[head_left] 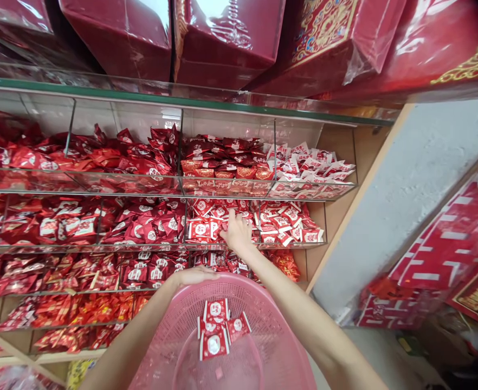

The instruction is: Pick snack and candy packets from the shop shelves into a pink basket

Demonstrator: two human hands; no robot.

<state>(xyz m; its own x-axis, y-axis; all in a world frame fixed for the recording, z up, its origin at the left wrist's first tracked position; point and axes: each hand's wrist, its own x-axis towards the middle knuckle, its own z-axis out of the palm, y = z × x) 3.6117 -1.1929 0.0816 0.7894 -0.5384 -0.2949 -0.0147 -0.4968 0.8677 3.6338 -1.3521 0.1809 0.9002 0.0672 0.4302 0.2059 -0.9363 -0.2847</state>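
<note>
A pink plastic basket with perforated walls stands in front of me, tilted so I see into it. Several small red-and-white wrapped packets lie in a cluster inside. My left hand grips the basket's far rim from the left, its fingers partly hidden. Stretched past the basket, my right hand is in a glass-walled compartment of similar red-and-white packets. Its thumb and index finger are apart among the packets; the other fingertips are partly hidden, and I see nothing held.
Glass shelves with dividers and front lips hold many red packets. White-and-red packets fill an upper right compartment. Large red boxes stand overhead. A wooden side panel and a grey wall border the right.
</note>
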